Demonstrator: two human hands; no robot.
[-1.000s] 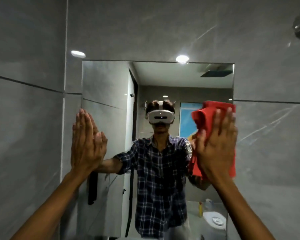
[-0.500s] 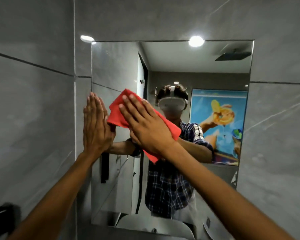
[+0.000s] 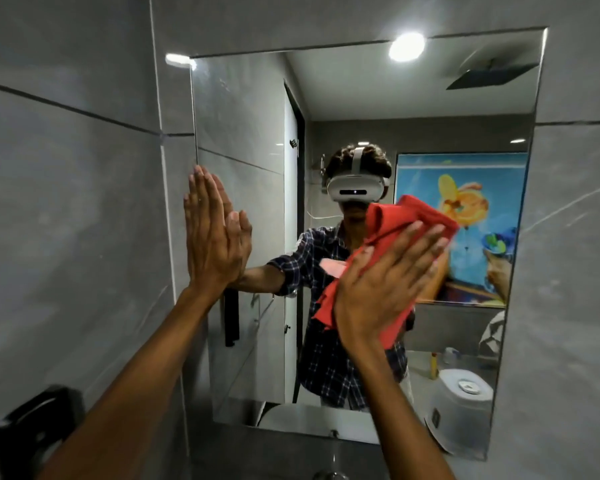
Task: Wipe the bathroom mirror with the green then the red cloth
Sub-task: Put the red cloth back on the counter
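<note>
The bathroom mirror [image 3: 243, 109] hangs on the grey tiled wall ahead of me. My right hand [image 3: 381, 282] lies flat on the red cloth [image 3: 413, 216] and presses it against the glass near the mirror's middle. Part of the cloth hangs below my palm. My left hand [image 3: 208, 237] rests flat, fingers together and pointing up, on the mirror's left edge, holding nothing. No green cloth shows in view. The glass reflects a person in a checked shirt with a headset.
Grey tiled walls [image 3: 66, 202] close in on the left and right of the mirror. A black holder [image 3: 32, 434] sits on the left wall at lower left. A tap [image 3: 329, 474] shows at the bottom edge.
My right hand has swept the red cloth from the mirror's right edge to its left side, then back toward the middle. The left hand stayed flat on the left edge.
</note>
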